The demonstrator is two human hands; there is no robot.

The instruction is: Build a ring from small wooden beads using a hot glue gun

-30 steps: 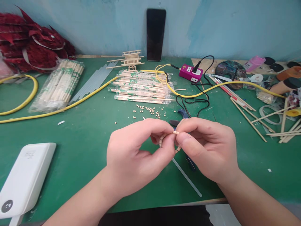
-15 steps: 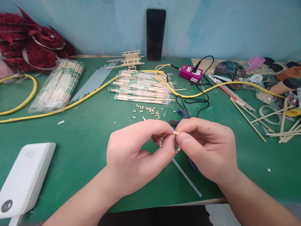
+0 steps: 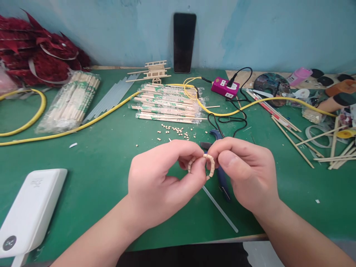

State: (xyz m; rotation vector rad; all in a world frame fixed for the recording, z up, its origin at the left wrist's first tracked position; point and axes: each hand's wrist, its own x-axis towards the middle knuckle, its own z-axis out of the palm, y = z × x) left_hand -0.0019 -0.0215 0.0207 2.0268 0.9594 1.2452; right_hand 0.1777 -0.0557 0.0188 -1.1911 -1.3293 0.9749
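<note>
My left hand (image 3: 167, 181) pinches a small ring (image 3: 212, 163) made of short wooden stick pieces between thumb and index finger. Part of the ring is hidden behind that thumb. Close at the ring's right side is my right hand (image 3: 247, 174), its thumb parted from the curled index finger; the index tip is by the ring's upper edge. Below the hands lies a blue tool (image 3: 222, 181), apparently a glue gun, partly covered. A translucent glue stick (image 3: 221, 209) lies on the table nearby. Beyond the hands, several tiny cut wooden pieces (image 3: 179, 130) are scattered.
Wrapped chopsticks (image 3: 167, 104) lie mid-table, with a small wooden cart model (image 3: 155, 70) behind. A phone (image 3: 184, 42) leans on the wall. A yellow cable (image 3: 111, 116) crosses to a purple power strip (image 3: 225, 87). A white power bank (image 3: 33, 207) is at left, loose sticks (image 3: 292, 141) at right.
My right thumb has lifted off the ring and the right hand has eased back slightly, leaving more of the ring showing. The left hand keeps its pinch.
</note>
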